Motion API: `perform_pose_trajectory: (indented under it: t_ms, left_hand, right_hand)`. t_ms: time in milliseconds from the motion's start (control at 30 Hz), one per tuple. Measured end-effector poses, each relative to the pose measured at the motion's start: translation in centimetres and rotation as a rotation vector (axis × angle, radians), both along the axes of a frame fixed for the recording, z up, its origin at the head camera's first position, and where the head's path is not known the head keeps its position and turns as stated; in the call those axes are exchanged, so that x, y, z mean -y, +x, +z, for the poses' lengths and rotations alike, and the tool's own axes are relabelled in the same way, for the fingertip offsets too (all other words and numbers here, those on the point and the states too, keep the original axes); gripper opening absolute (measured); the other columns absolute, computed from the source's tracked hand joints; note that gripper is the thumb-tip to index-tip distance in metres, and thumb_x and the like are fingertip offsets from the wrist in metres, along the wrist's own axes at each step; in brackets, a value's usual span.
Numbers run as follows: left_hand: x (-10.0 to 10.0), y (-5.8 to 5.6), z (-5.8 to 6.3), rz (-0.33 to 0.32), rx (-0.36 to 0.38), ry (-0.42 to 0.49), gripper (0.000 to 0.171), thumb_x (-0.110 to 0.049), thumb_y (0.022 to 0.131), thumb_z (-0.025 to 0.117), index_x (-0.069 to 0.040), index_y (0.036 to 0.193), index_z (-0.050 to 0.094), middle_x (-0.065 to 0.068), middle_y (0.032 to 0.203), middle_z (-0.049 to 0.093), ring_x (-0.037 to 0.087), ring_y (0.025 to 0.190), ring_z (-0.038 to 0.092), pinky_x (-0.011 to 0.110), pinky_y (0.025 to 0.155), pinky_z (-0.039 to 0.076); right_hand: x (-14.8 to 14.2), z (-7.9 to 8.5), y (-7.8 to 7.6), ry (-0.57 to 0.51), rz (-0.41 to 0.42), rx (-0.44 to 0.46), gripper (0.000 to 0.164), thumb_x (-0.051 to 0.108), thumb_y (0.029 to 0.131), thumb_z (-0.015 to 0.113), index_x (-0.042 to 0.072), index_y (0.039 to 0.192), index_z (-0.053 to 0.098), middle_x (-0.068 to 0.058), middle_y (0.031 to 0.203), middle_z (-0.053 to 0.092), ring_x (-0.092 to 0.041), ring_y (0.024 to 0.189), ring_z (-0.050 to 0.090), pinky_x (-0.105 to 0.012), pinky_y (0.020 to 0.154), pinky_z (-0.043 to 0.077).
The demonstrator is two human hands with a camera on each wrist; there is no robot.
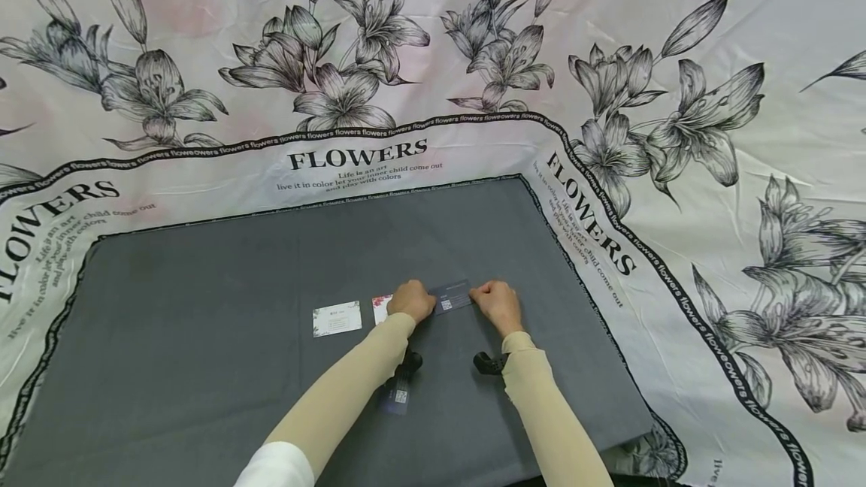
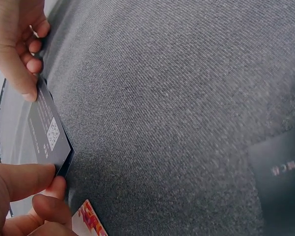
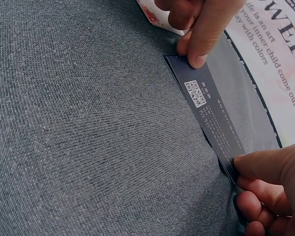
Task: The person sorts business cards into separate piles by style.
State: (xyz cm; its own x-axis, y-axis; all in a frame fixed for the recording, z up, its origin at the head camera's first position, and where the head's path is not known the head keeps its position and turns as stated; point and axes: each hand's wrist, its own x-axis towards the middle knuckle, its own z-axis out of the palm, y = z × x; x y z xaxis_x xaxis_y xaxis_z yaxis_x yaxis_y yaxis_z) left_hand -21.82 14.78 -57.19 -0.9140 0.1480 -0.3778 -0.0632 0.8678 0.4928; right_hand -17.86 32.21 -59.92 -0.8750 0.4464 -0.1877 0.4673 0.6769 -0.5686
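A dark card with a QR code and small pale print is held between my two hands at the grey cloth. My left hand pinches its left end between thumb and fingers, covering that corner. At the opposite end, the thumb and index finger of my right hand pinch the card, the other fingers curled beneath. The right wrist view shows the card tilted, with a second dark edge along its lower side. Partly behind my left hand lies a white card with red flowers.
A white card with a leafy border lies further left. Another dark card with a QR code lies nearer, below my left forearm. Grey cloth covers the table, framed by a white floral border lettered "FLOWERS".
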Motion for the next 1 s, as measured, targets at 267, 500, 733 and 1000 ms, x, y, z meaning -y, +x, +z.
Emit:
perform_pose_trajectory:
  t_ms: [267,500,733,1000]
  left_hand:
    - [0.2,-0.2,-0.2,-0.021,-0.018,-0.012,0.028,-0.029,0.086,0.062,-0.005,0.097,0.072,0.009,0.087,0.067,0.021,0.065,0.053,0.037,0.054,0.04]
    - [0.2,0.1,-0.3,-0.033,-0.046,-0.013,0.025,-0.026,0.086,0.062,-0.004,0.093,0.072,0.009,0.083,0.066,0.02,0.063,0.051,0.037,0.054,0.039]
    - [0.2,0.6,-0.8,-0.072,-0.153,-0.056,0.025,-0.027,0.088,0.062,-0.007,0.078,0.07,0.009,0.071,0.065,0.02,0.055,0.052,0.039,0.049,0.04]
    - [0.9,2.3,-0.6,-0.127,-0.286,0.034,0.028,-0.025,0.089,0.057,-0.014,0.063,0.055,-0.001,0.056,0.051,0.013,0.046,0.042,0.031,0.042,0.032]
  right_hand:
    - [0.3,-0.1,-0.1,0.003,-0.01,0.01,0.021,0.034,0.085,0.068,0.015,0.081,0.077,-0.004,0.082,0.073,-0.017,0.06,0.057,-0.028,0.052,0.04]
    - [0.3,-0.1,0.1,-0.003,-0.003,0.013,0.021,0.032,0.085,0.068,0.018,0.072,0.075,0.0,0.065,0.066,-0.016,0.054,0.05,-0.027,0.047,0.035]
    - [0.8,-0.3,0.0,0.039,0.011,-0.033,0.016,0.03,0.084,0.069,0.017,0.079,0.077,-0.002,0.074,0.07,-0.018,0.059,0.053,-0.028,0.05,0.038]
    - [0.5,-0.6,1.2,-0.036,0.01,-0.123,0.032,0.035,0.089,0.064,0.01,0.069,0.064,-0.004,0.064,0.058,-0.017,0.054,0.046,-0.03,0.053,0.037]
